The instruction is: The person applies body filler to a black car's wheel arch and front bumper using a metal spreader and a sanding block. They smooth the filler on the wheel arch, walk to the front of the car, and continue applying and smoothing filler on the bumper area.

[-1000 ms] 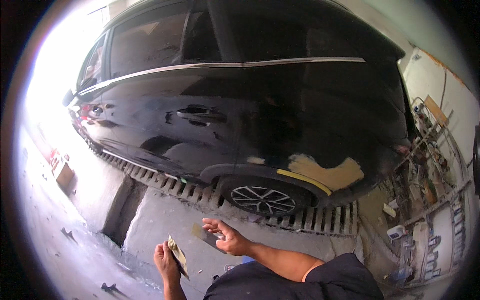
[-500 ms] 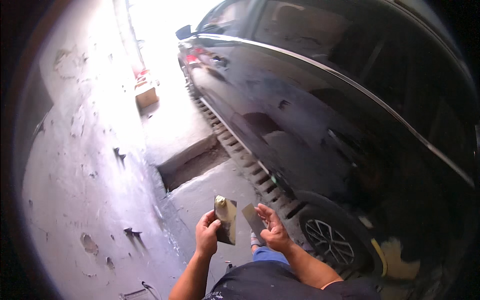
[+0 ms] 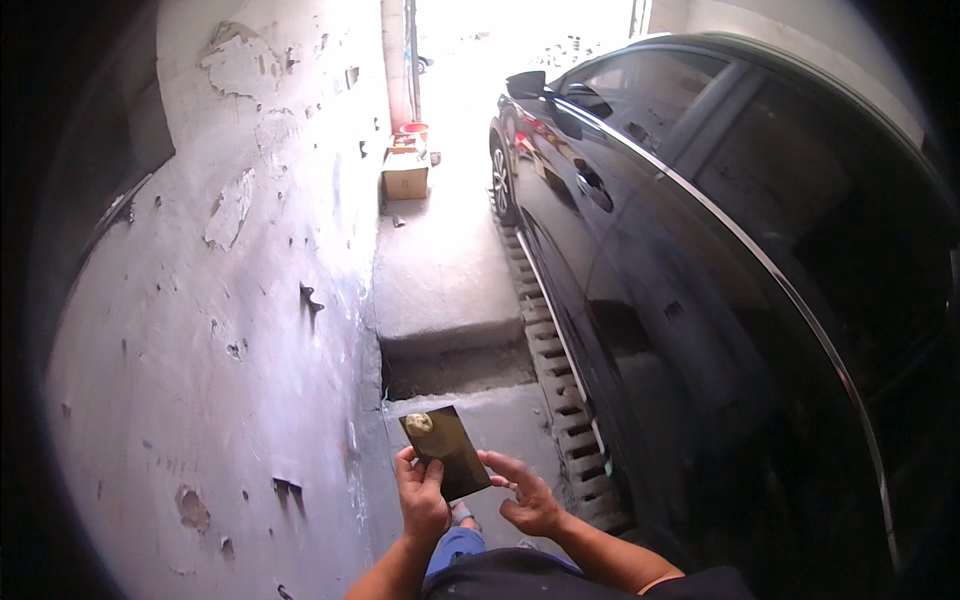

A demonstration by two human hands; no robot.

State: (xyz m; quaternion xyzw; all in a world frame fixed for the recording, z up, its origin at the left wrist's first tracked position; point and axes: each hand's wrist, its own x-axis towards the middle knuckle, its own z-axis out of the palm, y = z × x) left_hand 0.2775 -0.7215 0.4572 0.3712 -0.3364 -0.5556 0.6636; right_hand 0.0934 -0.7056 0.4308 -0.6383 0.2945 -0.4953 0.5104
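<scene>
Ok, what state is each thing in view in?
Dark flat rectangular plate: held, broad face up.
Pale yellow rounded lump: resting on the plate's far left corner.
Left-hand fingers: closed on the plate.
Right-hand fingers: partly bent beside the plate; grip unclear.
Glossy black car's front door: shut.
Black side mirror: folded out.
Brown cardboard box: upright.
Pale painted wall: peeling, pitted.

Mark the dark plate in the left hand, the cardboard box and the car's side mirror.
Dark plate (image 3: 457,450): head view, middle of its flat face.
Cardboard box (image 3: 404,184): head view, its near side.
Side mirror (image 3: 525,85): head view, its dark housing.
</scene>
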